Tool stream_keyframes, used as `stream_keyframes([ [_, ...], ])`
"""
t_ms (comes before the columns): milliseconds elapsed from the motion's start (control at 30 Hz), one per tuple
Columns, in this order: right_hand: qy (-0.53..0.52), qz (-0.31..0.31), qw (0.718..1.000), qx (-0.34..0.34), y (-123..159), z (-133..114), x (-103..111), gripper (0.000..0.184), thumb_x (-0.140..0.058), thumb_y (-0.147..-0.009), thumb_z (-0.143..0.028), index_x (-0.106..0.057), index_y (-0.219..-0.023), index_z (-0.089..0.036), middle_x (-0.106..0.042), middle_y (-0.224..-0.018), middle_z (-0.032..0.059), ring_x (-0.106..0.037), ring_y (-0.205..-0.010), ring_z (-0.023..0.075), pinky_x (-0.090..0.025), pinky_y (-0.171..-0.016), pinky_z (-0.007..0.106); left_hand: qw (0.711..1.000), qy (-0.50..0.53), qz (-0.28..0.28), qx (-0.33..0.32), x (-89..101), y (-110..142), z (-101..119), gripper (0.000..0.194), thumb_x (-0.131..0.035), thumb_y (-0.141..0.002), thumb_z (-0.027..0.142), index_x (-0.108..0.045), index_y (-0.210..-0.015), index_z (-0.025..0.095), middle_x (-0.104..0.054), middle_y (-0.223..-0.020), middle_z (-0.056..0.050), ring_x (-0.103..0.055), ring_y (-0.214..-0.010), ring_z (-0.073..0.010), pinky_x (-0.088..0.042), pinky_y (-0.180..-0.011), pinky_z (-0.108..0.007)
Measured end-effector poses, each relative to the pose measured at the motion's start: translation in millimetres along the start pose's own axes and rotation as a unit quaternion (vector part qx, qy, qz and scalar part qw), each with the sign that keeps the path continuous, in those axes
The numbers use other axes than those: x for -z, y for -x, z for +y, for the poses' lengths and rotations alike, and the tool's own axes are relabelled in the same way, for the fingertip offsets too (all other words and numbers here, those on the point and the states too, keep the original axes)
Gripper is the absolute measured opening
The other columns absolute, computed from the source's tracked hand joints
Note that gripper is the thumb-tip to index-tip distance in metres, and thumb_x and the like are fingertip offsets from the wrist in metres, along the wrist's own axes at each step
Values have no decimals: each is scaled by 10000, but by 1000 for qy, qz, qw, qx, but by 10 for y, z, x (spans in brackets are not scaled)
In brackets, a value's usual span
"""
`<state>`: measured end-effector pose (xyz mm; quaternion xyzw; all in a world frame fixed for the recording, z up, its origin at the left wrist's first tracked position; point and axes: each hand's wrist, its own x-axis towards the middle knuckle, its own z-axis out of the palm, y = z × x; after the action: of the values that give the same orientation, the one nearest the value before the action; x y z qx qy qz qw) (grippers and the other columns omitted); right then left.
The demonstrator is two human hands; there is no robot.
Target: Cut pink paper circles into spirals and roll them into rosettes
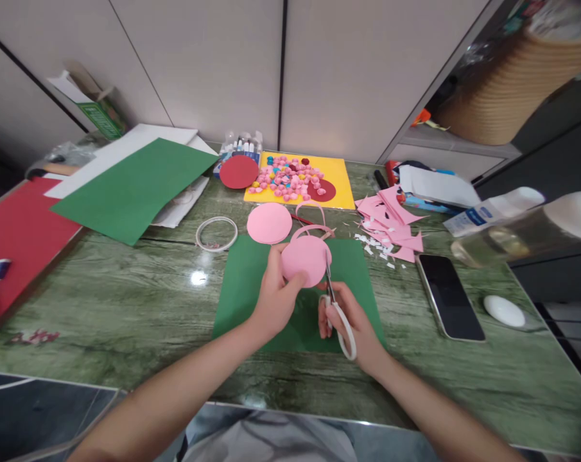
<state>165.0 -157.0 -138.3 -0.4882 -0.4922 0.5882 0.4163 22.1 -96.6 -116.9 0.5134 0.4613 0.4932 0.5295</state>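
My left hand (pixel 277 298) pinches a round piece of pink paper (pixel 303 263) between thumb and fingers, above a green sheet (pixel 242 308). In my right hand (pixel 352 327) is a pair of scissors (pixel 346 332) with white handles, its blades at the right edge of the pink round. Curled pink paper strips (pixel 314 228) lie just behind the held piece. Another pink paper circle (pixel 269 223) rests behind my left hand, beside a white tape ring (pixel 216 233).
Small pink balls (pixel 290 176) cover part of a yellow sheet (pixel 341 183) at the back, near a red circle (pixel 239 172). Pink scraps (pixel 391 221), a phone (pixel 449 296), a bottle (pixel 492 247) and a white mouse (pixel 504 311) are rightward. Large green paper (pixel 140 186) and red paper (pixel 20 224) lie left.
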Motion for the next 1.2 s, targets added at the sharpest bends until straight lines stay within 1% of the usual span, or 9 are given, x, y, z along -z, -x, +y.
stream_keyframes([
  [133,1,-1,1000,2,-4,13,9,290,-441,-875,-410,-402,-1096,-225,-472,-640,-49,-477,-510,95,-367,-492,237,1000,1,1,1,-7,0,-14,363,-490,-709,116,-434,-1057,203,-504,-1026,-21,-469,-976,-190,-369,-847,-303],
  [333,1,0,1000,-4,3,27,15,288,-445,-876,-403,-409,-1099,-224,-475,-622,-51,-477,-505,94,-373,-494,234,1000,9,14,-12,6,-28,-25,331,-503,-705,115,-436,-1017,200,-484,-983,-15,-464,-918,-166,-375,-827,-286],
  [567,9,4,1000,-17,0,23,11,276,-448,-872,-379,-413,-1101,-228,-484,-591,-57,-473,-487,95,-382,-484,225,999,25,21,-18,14,-42,8,337,-505,-713,135,-426,-1035,195,-486,-997,-24,-469,-917,-164,-386,-820,-288],
  [800,12,8,1000,-20,-2,27,6,285,-458,-863,-373,-418,-1104,-226,-485,-573,-62,-475,-475,97,-387,-473,221,998,46,26,-38,22,-63,20,274,-499,-734,153,-437,-998,190,-491,-978,-25,-478,-914,-159,-396,-816,-279],
  [900,15,4,1000,-20,-4,32,3,276,-454,-868,-372,-416,-1099,-226,-481,-572,-65,-473,-474,91,-384,-473,213,999,37,24,-29,20,-61,12,250,-497,-751,174,-441,-993,193,-502,-962,-18,-480,-893,-154,-394,-795,-270],
  [1033,12,0,1000,-25,-1,26,-2,285,-456,-866,-389,-413,-1093,-222,-470,-580,-67,-472,-471,89,-379,-468,212,1000,8,23,-7,13,-47,-7,306,-508,-765,210,-428,-1060,203,-511,-1019,-24,-477,-937,-168,-381,-822,-289],
  [1200,3,3,1000,-18,11,21,-3,311,-454,-862,-424,-402,-1090,-219,-473,-617,-55,-484,-499,98,-383,-490,230,1000,3,10,-8,14,-24,-7,325,-485,-744,155,-438,-1062,200,-520,-1009,-22,-486,-936,-176,-378,-836,-302],
])
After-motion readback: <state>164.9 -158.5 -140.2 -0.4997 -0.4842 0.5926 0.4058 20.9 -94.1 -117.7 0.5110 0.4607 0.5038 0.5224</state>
